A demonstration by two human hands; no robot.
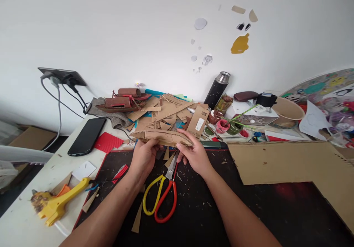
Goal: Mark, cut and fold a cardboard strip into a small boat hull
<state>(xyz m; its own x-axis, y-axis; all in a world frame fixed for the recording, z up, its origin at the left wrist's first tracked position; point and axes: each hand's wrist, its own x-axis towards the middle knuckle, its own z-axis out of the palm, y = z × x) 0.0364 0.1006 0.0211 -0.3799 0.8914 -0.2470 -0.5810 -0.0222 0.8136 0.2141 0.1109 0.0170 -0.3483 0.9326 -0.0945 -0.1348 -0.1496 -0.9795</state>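
Observation:
Between my two hands is a long, curved cardboard boat hull (163, 134), held up over the dark mat. My left hand (145, 156) grips its lower edge left of the middle, with the fingers partly hidden beneath. At the right end, my right hand (193, 151) pinches the hull between thumb and fingers. Below them lie scissors (166, 195) with one yellow and one red handle; their blades point toward the hull. Narrow cardboard offcuts (137, 217) lie around the scissors. Two finished brown model boats (118, 103) stand at the back left.
Cardboard scraps (168, 110) are heaped behind my hands. A yellow glue gun (62, 202) and a black phone (87, 136) lie at left. Paint jars (222, 126) and a black flask (217, 92) stand at back right. A large cardboard sheet (265, 164) covers the right side.

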